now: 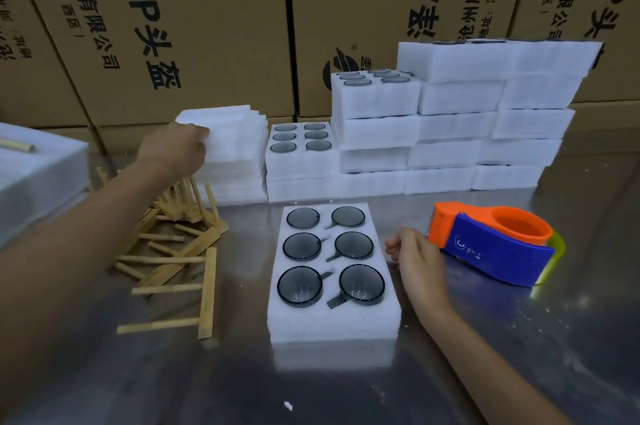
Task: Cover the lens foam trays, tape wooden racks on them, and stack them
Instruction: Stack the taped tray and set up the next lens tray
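A foam tray [334, 272] is laid flat on the steel table [519, 338], near centre. Six dark round lenses [300, 285] are seated in its pockets, in two columns of three. The tray is uncovered.

The left hand [176, 149] is extended to the far left, to a pile of white foam sheets [235, 147]. The edge of the top sheet is pinched between its curled fingers.

The right hand [414, 253] is held just right of the tray, over the table. Its fingers are loosely curled and nothing is held. It is positioned just beside a tape dispenser [498, 244], orange and blue, which is laid on the table to the right; whether the two touch cannot be told.

Wooden racks [180, 251] are heaped loosely on the table left of the tray, below the left forearm.

Further foam trays [450, 123] are stacked in stepped rows at the far right, several with lenses exposed on top. A white foam block [38, 175] bearing a wooden stick is placed at the far left edge. Printed cardboard boxes [207, 26] are lined up behind the table.
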The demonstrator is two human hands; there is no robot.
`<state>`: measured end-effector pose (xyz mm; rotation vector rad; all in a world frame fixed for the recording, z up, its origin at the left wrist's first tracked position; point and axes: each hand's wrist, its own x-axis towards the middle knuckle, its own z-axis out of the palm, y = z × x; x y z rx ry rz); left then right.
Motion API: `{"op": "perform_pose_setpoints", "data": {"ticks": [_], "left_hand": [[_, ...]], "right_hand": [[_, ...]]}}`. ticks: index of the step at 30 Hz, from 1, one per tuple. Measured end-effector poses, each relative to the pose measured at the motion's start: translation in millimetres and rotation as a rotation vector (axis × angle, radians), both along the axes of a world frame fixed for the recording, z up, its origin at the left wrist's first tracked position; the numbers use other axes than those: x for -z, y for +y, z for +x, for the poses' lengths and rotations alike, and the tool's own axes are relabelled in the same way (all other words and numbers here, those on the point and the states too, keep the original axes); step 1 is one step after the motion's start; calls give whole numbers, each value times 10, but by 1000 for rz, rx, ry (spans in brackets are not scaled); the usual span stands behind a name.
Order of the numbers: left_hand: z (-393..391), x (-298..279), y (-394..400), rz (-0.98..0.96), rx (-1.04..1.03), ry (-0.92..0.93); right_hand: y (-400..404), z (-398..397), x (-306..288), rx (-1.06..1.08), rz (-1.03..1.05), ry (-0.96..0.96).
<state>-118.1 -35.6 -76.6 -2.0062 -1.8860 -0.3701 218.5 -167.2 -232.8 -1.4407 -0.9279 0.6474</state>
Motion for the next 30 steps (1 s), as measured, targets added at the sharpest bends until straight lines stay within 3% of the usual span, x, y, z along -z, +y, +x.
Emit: {"op": "perform_pose_setpoints", "data": {"ticks": [7, 13, 17, 20, 25, 30], "left_hand": [[218, -125, -412, 401, 110, 116], [804, -22, -1268, 555, 395, 340], [1180, 441, -1891, 548, 580, 435], [1347, 787, -2161, 406, 717, 411], [1382, 1012, -2323, 191, 734, 345], [1323, 966, -2312, 170, 745, 201]], "right_hand": [[-27, 13, -30, 1, -4, 21], [-93, 30, -158, -76, -58, 85], [-221, 36, -342, -138, -79, 129], [-353, -1, -439, -217, -98, 133], [-515, -74, -530, -359, -103, 105], [-526, -109, -473, -475, -173, -43]]}}
